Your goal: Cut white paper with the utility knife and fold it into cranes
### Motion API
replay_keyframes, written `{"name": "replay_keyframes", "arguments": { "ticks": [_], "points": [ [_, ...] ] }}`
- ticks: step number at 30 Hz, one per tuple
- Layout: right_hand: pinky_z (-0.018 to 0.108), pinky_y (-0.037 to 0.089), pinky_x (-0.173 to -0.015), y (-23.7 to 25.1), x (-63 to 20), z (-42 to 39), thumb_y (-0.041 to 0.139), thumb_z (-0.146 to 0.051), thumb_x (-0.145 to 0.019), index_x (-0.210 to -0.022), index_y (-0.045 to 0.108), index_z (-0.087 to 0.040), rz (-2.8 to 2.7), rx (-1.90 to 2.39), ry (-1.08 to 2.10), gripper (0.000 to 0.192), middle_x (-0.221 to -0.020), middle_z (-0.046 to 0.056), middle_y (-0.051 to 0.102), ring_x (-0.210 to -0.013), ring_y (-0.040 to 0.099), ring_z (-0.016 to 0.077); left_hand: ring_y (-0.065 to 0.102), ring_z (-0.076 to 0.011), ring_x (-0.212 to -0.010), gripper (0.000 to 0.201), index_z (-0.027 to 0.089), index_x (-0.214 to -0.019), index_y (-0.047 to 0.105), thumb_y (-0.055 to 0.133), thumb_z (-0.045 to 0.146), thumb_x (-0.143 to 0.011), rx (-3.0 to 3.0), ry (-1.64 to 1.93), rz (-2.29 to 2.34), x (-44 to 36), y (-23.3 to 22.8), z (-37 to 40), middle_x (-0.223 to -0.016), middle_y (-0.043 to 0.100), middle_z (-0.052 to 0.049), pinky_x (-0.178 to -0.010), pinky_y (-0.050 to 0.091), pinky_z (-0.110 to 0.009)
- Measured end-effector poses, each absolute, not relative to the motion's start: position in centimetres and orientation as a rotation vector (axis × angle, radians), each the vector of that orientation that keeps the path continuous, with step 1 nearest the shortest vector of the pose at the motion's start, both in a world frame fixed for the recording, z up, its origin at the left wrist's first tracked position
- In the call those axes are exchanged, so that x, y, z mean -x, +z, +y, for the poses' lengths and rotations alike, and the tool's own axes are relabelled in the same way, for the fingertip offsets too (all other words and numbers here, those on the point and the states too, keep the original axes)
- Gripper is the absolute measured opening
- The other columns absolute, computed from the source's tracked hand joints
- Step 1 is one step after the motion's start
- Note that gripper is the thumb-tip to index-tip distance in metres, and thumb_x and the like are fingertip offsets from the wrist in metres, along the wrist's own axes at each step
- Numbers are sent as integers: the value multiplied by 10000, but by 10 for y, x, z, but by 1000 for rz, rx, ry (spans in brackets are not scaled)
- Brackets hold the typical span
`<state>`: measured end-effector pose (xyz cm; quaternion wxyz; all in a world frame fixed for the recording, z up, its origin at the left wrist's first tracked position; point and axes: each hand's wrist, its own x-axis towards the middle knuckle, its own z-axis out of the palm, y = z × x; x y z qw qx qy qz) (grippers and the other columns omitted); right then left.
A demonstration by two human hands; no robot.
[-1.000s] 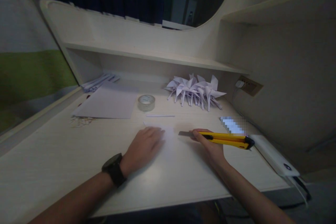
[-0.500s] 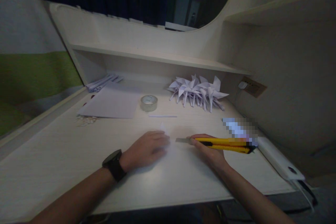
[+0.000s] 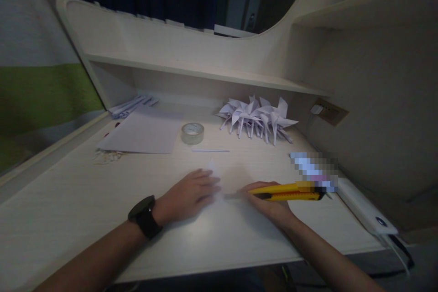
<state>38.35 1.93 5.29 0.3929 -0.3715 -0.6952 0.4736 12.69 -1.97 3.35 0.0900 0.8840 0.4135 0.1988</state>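
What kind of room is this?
Probably a desk nook at home, used for paper crafts: a desk with a shelf above, paper pinwheels, tape, and a wall socket.

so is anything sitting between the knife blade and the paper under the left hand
Nothing visible. The right hand holds the yellow utility knife with its blade pointing at the small white paper pinned under the left hand. The tape roll and thin paper strip lie farther back.

A tape roll [image 3: 192,132] sat on the counter [image 3: 68,200] between a paper sheet [image 3: 142,133] at left and folded paper pinwheels [image 3: 258,116] at right. A paper strip [image 3: 210,151] lay just before the roll, beneath the shelf [image 3: 191,72].
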Motion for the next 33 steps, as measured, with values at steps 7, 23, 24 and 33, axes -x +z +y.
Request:
{"name": "replay_keyframes", "arguments": {
  "ticks": [7, 23, 24, 33],
  "points": [
    [456, 567, -683, 55, -382, 19, 720, -388, -669, -624, 691, -216, -1700, 900, 1184, 180, -676, 47, 713, -732, 685, 292, 390, -235, -1298, 331, 299, -1261, 531, 435, 339, -947, -2638, 595, 1238, -127, 34, -21, -1328, 542, -13, -1058, 304, -506],
    [438, 577, -685, 62, -379, 15, 740, -399, -640, -646, 722, -257, -1714, 947, 1260, 144, -702, 48, 724, -666, 677, 259, 363, -217, -1315, 347, 313, -1292, 502, 404, 332, -960, -2615, 550, 1259, -127, 30, -19, -1353, 520, -1, -1078, 265, -505],
    [440, 577, -685, 62, -379, 15, 740, -402, -637, -643, 721, -259, -1712, 952, 1263, 144, -698, 45, 723, -669, 677, 262, 365, -217, -1314, 347, 311, -1292, 504, 400, 330, -961, -2613, 550, 1257, -127, 31, -20, -1353, 519, -1, -1080, 264, -504],
    [416, 582, -648, 58, -383, 14, 700, -397, -674, -649, 719, -230, -1696, 889, 1246, 170, -661, 30, 716, -664, 675, 237, 458, -205, -1240, 298, 285, -1210, 577, 430, 269, -951, -2640, 706, 1204, -128, 30, -18, -1279, 583, -22, -1055, 314, -482]
  ]
}}
